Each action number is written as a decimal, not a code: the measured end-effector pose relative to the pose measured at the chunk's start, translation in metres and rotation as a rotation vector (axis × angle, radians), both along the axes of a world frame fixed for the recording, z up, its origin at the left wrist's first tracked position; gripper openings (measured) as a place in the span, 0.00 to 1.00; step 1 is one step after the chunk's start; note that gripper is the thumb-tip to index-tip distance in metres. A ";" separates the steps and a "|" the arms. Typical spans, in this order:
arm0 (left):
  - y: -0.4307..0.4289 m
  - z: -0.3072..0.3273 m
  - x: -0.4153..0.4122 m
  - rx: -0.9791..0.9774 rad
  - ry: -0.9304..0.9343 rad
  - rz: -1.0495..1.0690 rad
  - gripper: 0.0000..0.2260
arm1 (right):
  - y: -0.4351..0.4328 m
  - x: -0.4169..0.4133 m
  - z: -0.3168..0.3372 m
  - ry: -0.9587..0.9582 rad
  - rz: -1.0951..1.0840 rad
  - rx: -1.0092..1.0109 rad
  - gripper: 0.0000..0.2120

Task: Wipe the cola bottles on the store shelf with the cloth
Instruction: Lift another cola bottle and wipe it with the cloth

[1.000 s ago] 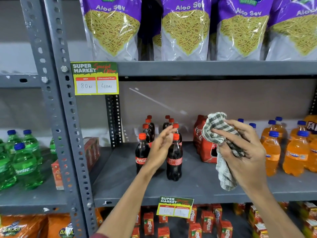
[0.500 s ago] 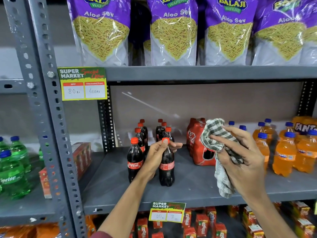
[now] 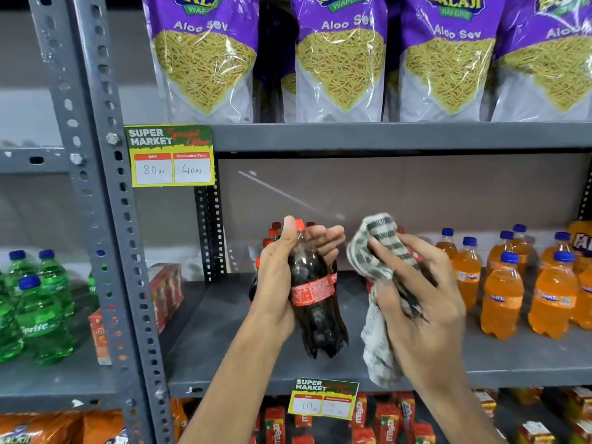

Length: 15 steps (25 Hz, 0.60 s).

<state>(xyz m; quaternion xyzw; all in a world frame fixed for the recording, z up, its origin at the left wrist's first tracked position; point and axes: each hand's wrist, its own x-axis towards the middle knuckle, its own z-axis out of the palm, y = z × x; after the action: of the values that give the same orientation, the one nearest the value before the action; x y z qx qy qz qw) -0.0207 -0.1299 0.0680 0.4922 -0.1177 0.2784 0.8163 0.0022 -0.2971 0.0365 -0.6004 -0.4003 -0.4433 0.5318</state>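
My left hand point(image 3: 277, 277) grips a small cola bottle point(image 3: 315, 302) with a red cap and red label, holding it tilted in the air in front of the grey shelf point(image 3: 224, 354). Behind it, other cola bottles point(image 3: 272, 238) stand in rows, mostly hidden by my hand. My right hand point(image 3: 416, 296) holds a bunched green-and-white checked cloth point(image 3: 376, 251), close to the right of the held bottle and not touching it. One end of the cloth hangs down past the shelf edge.
Orange Fanta bottles point(image 3: 503, 296) fill the shelf's right side. Green Sprite bottles point(image 3: 38, 309) stand on the left bay behind a perforated grey upright point(image 3: 105, 219). Aloo Sev bags point(image 3: 339, 65) sit on the shelf above. Red juice cartons point(image 3: 166, 293) lie at left.
My left hand closed around the front right cola bottle and lifted it off the shelf toward me. My right hand with the cloth moved a little left, nearer the bottle.
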 end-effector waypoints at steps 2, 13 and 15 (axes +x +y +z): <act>-0.004 0.004 -0.005 0.000 0.011 0.000 0.28 | 0.017 -0.005 0.013 -0.009 0.006 -0.055 0.18; 0.013 0.021 -0.010 0.026 0.006 0.077 0.21 | 0.022 -0.019 -0.051 -0.323 -0.178 -0.454 0.17; 0.003 0.013 -0.011 0.072 0.045 0.050 0.21 | 0.026 -0.014 -0.017 -0.164 -0.113 -0.310 0.20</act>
<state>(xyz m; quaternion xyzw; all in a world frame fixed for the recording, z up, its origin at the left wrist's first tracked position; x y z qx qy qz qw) -0.0318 -0.1273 0.0808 0.5301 -0.0969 0.2831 0.7934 -0.0115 -0.2714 0.0196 -0.6585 -0.4717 -0.4527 0.3727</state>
